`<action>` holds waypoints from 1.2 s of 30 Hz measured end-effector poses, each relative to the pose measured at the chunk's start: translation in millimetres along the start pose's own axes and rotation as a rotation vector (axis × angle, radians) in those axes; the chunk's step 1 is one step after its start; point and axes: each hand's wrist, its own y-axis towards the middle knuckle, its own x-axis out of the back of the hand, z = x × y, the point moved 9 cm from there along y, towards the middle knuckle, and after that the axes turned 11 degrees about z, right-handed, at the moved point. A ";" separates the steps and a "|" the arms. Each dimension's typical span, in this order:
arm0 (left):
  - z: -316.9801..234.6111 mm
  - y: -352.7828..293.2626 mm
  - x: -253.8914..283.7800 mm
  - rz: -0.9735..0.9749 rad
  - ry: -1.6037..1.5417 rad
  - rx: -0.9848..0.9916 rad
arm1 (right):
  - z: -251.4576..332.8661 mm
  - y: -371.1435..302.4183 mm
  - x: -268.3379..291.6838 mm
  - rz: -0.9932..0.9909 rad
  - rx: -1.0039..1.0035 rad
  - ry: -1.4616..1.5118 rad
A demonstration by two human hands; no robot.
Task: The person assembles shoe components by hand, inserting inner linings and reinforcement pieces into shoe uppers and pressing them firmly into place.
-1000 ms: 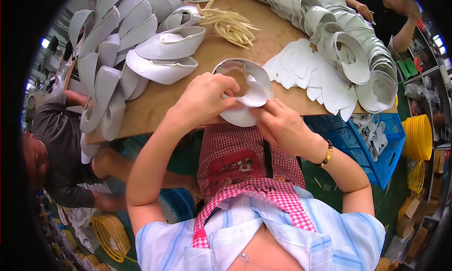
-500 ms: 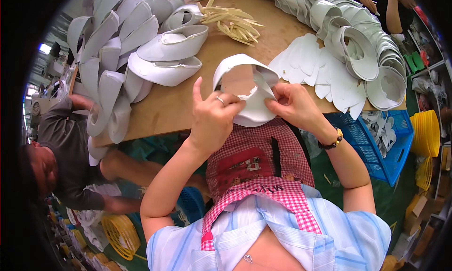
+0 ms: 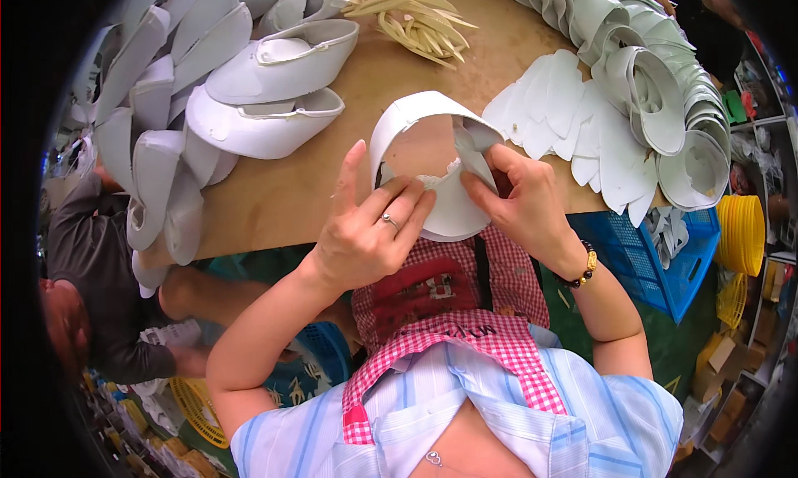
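Between my hands, at the table's front edge, is a white shoe upper (image 3: 453, 214) with its opening facing up. My left hand (image 3: 366, 227) grips its near left rim, fingers curled inside and the index finger raised. Opposite it, my right hand (image 3: 525, 197) pinches the right side of the opening, thumb against the edge near a greyish lining flap (image 3: 474, 150). A ragged pale edge shows inside the opening between the hands. My left fingertips hide part of the inside.
White shoe uppers (image 3: 266, 125) are piled at the left, and nested rows of uppers (image 3: 644, 96) curve along the right. Flat white sole-shaped pieces (image 3: 549, 104) lie fanned nearby. Beige strips (image 3: 411, 19) lie at the back. A blue basket (image 3: 640, 258) stands below right; a person (image 3: 100, 262) is at the left.
My view has shifted a little, so the piles sit differently in it. Both hands keep their hold on the shoe upper; the left fingers now reach further over its rim.
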 end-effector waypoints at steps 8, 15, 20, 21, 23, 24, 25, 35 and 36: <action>7.8 -0.6 -4.7 0.012 -0.066 0.008 | 2.5 6.3 0.2 0.058 -0.027 -0.088; 5.0 -2.3 -2.0 0.000 -0.033 -0.062 | 10.9 5.5 0.2 0.053 0.064 -0.131; -4.4 -2.4 -5.2 0.031 0.078 -0.125 | 21.4 -1.5 8.9 0.110 0.097 -0.422; -7.2 -3.3 -6.8 0.030 0.103 -0.136 | 24.3 -7.4 10.9 0.124 0.072 -0.424; -13.7 -1.5 -5.9 0.020 0.106 -0.146 | 48.3 -22.7 18.5 0.022 0.157 -0.396; -19.7 5.8 -4.8 0.013 0.109 -0.132 | 64.7 -30.3 17.3 0.010 0.312 -0.282; -26.1 12.3 -3.5 0.007 0.113 -0.117 | 78.0 -38.9 16.4 -0.003 0.465 -0.165; 13.4 58.5 -22.4 0.774 -0.179 0.039 | 40.2 -40.5 -1.7 -0.095 0.312 -0.243; 11.8 60.7 -21.9 0.804 -0.148 0.029 | 42.4 -42.0 -4.0 -0.092 0.340 -0.364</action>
